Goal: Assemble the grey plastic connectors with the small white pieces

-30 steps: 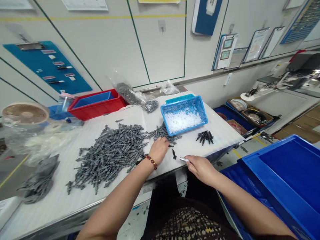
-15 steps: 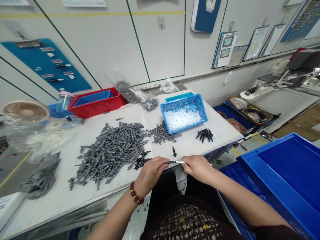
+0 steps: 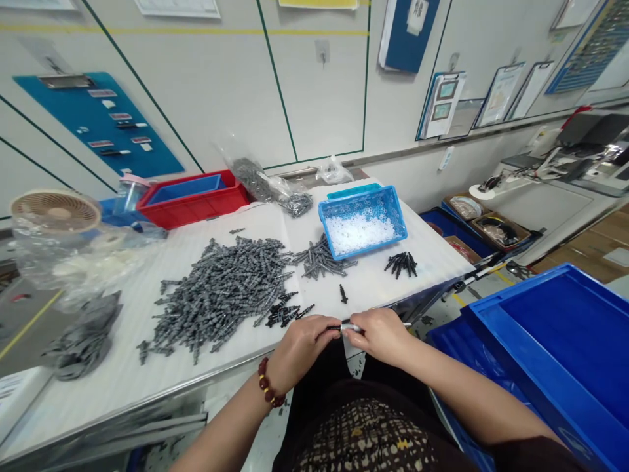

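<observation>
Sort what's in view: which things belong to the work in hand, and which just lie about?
Likely in the work: black part (left hand), silver tool (right hand), loose black parts, gray parts, white rings.

Likely just lying about: fan, bottle, gray cloth.

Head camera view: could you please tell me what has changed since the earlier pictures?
The left hand has drawn back to the near edge of the table, now holding a dark part. The right hand, holding the silver tool throughout, has moved left, bringing tool and part together. The blue bin, grey heap and lone black piece stayed.
</observation>
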A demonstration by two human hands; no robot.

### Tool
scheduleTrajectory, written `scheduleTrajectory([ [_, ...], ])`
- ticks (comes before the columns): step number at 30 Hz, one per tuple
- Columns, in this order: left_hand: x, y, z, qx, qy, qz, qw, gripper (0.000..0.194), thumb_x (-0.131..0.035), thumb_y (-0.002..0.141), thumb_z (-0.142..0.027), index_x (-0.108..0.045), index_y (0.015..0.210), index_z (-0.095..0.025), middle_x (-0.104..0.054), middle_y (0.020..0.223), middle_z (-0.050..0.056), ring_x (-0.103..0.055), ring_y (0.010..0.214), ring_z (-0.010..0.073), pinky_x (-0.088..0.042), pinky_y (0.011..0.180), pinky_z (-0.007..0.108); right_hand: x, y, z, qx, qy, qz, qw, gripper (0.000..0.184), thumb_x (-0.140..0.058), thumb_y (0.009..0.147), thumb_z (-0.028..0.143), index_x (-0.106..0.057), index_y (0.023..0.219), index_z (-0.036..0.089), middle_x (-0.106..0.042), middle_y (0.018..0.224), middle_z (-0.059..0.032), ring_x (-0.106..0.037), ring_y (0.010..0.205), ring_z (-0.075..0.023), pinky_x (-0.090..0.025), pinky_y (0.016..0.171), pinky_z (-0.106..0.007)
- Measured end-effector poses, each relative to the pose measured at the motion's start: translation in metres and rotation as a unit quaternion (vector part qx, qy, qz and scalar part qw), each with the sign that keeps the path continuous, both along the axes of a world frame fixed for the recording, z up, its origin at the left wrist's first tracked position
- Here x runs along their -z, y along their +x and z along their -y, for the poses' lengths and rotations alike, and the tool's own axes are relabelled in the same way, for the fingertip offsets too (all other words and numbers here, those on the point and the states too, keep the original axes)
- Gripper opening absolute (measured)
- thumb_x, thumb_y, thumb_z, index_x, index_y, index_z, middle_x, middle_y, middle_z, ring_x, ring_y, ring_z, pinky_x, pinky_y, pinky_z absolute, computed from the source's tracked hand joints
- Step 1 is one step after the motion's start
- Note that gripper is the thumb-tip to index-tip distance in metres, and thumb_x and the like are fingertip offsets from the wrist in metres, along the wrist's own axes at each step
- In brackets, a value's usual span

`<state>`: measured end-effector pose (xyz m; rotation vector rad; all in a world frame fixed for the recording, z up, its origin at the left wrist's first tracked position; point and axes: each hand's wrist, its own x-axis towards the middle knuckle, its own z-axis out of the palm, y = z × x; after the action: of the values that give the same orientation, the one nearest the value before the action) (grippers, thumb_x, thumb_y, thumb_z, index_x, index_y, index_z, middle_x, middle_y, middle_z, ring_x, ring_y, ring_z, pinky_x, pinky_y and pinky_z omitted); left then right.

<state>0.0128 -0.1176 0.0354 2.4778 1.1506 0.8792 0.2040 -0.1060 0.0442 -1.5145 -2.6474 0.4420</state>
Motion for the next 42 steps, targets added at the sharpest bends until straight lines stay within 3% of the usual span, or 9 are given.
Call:
scheduleTrajectory([
  [3,-0.001,-0.001,0.001,0.004,-0.015,0.008,1.0,0.019,-0.05,0.089,-0.026,-0.066,0.095,-0.017,-0.07,0.079,0.004,-0.065,0.071,0.0134,-0.052,0.07,0.022,0.002,0.002,0.0,0.01,-0.007,-0.008,1.0,0.033,-0.045,0.088,0.044,-0.066,0.081,0.019,-0.068,0.075,-0.0055,-0.059,0.068,-0.0172,-0.027,0.057,-0.024],
  [6,-0.002,-0.004,0.001,0.011,-0.044,0.02,0.999,0.02,-0.049,0.089,-0.024,-0.065,0.099,-0.017,-0.07,0.078,0.003,-0.065,0.071,0.0131,-0.052,0.069,0.022,0.003,0.007,-0.001,-0.04,-0.027,-0.067,0.997,0.024,-0.042,0.089,0.029,-0.065,0.091,0.02,-0.068,0.083,-0.0041,-0.058,0.074,-0.0166,-0.03,0.061,-0.024],
  [10,-0.001,-0.008,0.0,0.012,-0.085,0.029,0.996,0.02,-0.048,0.09,-0.022,-0.066,0.096,-0.017,-0.07,0.075,0.003,-0.065,0.07,0.013,-0.051,0.067,0.021,0.007,0.014,-0.003,-0.091,-0.048,-0.132,0.986,0.028,-0.039,0.087,0.017,-0.061,0.103,0.019,-0.067,0.092,-0.0047,-0.057,0.08,-0.0166,-0.033,0.066,-0.024],
  [18,-0.002,-0.009,0.001,0.007,-0.119,0.037,0.992,0.02,-0.048,0.089,-0.023,-0.067,0.095,-0.018,-0.071,0.077,0.003,-0.065,0.069,0.0134,-0.052,0.067,0.022,0.008,0.015,-0.005,-0.094,-0.051,-0.114,0.988,0.017,-0.044,0.085,0.017,-0.06,0.082,0.018,-0.061,0.073,-0.0003,-0.049,0.063,-0.0124,-0.023,0.055,-0.024],
  [27,-0.005,-0.008,0.004,0.004,-0.137,0.039,0.99,0.02,-0.049,0.088,-0.021,-0.066,0.095,-0.018,-0.071,0.079,0.004,-0.066,0.071,0.0144,-0.052,0.069,0.023,0.01,0.014,-0.004,-0.089,-0.033,-0.105,0.99,0.014,-0.048,0.084,0.018,-0.059,0.076,0.018,-0.06,0.069,-0.0001,-0.047,0.06,-0.0121,-0.021,0.055,-0.024],
  [42,-0.004,-0.008,0.006,0.003,-0.141,0.047,0.989,0.017,-0.05,0.088,-0.018,-0.065,0.094,-0.018,-0.071,0.078,0.003,-0.065,0.071,0.0134,-0.052,0.069,0.023,0.013,0.017,-0.004,-0.115,-0.044,-0.12,0.985,0.021,-0.04,0.089,0.021,-0.061,0.089,0.019,-0.065,0.084,-0.0031,-0.055,0.073,-0.0152,-0.03,0.062,-0.024],
])
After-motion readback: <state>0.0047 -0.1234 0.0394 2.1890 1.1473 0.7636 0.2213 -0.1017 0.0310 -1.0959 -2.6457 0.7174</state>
